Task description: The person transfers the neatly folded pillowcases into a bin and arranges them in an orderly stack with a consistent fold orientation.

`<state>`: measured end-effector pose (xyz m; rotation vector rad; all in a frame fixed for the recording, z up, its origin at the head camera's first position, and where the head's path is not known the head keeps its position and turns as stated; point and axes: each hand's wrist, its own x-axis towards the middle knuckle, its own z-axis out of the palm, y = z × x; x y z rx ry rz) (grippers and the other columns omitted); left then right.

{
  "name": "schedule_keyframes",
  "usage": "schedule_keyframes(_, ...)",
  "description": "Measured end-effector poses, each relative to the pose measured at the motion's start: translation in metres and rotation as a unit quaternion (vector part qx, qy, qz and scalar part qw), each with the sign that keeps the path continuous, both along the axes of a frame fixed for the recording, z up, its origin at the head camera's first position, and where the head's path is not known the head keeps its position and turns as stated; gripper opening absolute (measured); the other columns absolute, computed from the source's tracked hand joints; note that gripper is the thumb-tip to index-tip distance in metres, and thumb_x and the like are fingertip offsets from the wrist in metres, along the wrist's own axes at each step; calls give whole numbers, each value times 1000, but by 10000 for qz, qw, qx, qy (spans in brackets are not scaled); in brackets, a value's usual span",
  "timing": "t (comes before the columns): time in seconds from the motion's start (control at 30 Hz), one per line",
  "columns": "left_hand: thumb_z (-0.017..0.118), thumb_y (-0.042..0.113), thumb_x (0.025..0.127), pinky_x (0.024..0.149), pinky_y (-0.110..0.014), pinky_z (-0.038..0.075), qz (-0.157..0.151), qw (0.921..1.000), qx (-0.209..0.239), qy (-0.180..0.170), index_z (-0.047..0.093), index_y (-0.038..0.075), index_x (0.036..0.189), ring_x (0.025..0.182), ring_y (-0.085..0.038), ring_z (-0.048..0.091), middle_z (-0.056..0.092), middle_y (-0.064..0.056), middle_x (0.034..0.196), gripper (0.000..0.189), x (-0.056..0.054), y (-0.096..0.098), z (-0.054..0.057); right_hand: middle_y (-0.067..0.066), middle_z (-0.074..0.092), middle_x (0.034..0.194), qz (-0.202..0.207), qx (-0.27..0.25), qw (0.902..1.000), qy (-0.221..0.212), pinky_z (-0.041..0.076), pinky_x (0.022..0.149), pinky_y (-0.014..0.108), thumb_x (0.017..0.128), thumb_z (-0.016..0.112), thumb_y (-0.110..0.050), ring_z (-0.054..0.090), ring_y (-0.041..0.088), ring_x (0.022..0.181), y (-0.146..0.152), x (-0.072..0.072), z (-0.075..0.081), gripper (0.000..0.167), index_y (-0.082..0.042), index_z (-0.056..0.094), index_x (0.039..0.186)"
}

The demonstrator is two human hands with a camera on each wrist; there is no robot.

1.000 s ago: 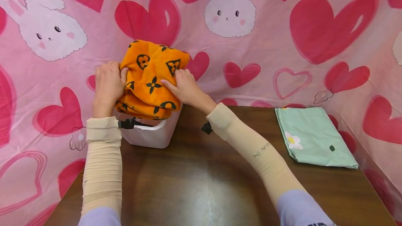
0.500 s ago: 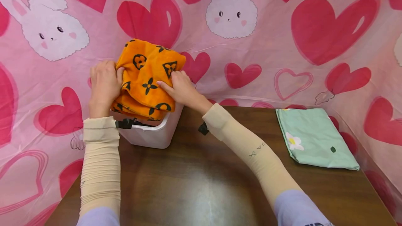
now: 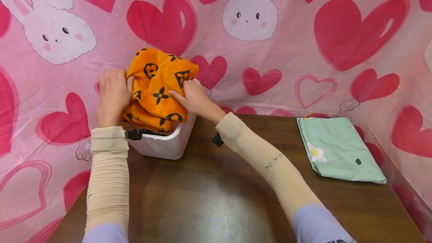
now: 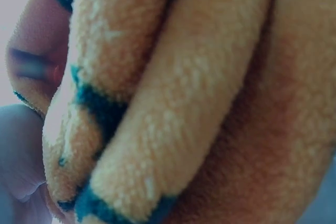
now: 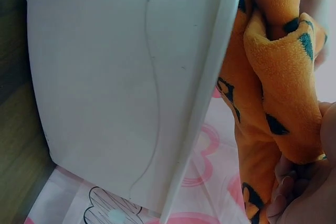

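A folded orange plush cloth (image 3: 158,85) with black flower motifs hangs over the mouth of a white plastic bin (image 3: 162,147). On its left edge my left hand (image 3: 114,95) grips it, thumb in front and fingers behind. My right hand (image 3: 199,99) pinches the right edge, its thumb on the front face. Thick folds of the cloth (image 4: 168,108) fill the left wrist view. From the right wrist view, the cloth (image 5: 283,93) shows just above the bin's rim (image 5: 202,98), with the fingers of my right hand (image 5: 304,195) curled at its edge. The cloth hides most of the bin's opening.
A folded mint-green cloth (image 3: 337,149) with a white flower lies at the right of the brown wooden table (image 3: 202,194). Behind and on both sides hangs a pink curtain (image 3: 216,48) printed with hearts and rabbits, close behind the bin.
Both hands, holding the orange cloth, have shifted a little to the left and then slightly down toward the bin. The bin and the green cloth have stayed in place.
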<state>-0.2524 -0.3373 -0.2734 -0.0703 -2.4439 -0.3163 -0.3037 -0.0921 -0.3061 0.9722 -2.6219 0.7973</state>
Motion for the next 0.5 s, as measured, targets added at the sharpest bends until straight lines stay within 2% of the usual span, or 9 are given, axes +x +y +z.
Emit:
schedule_keyframes(0.17, 47, 18, 105, 89, -62, 31, 15, 9998, 10, -182, 51, -12, 93, 97, -54, 45, 53, -35, 94, 33, -1, -2, -8, 6, 60, 94, 32, 65, 9999, -105, 38, 97, 34, 102, 52, -53, 53, 23, 100, -2, -2, -6, 54, -1, 57, 115)
schedule_keyframes(0.27, 47, 18, 105, 87, -62, 32, 13, 9997, -17, -259, 52, -12, 92, 96, -55, 46, 54, -35, 95, 33, -2, -3, -12, 6, 60, 95, 78, 71, 9997, -216, 38, 99, 34, 102, 52, -52, 53, 22, 103, -2, -3, -9, 54, 0, 57, 117)
schedule_keyframes(0.5, 46, 18, 106, 88, -63, 30, -43, 9982, -135, -583, 54, -14, 101, 100, -53, 45, 54, -35, 101, 34, -5, -5, -16, 7, 57, 88, 82, 188, 9995, -251, 38, 99, 35, 103, 51, -52, 54, 22, 98, -3, -6, -18, 52, -1, 58, 111)
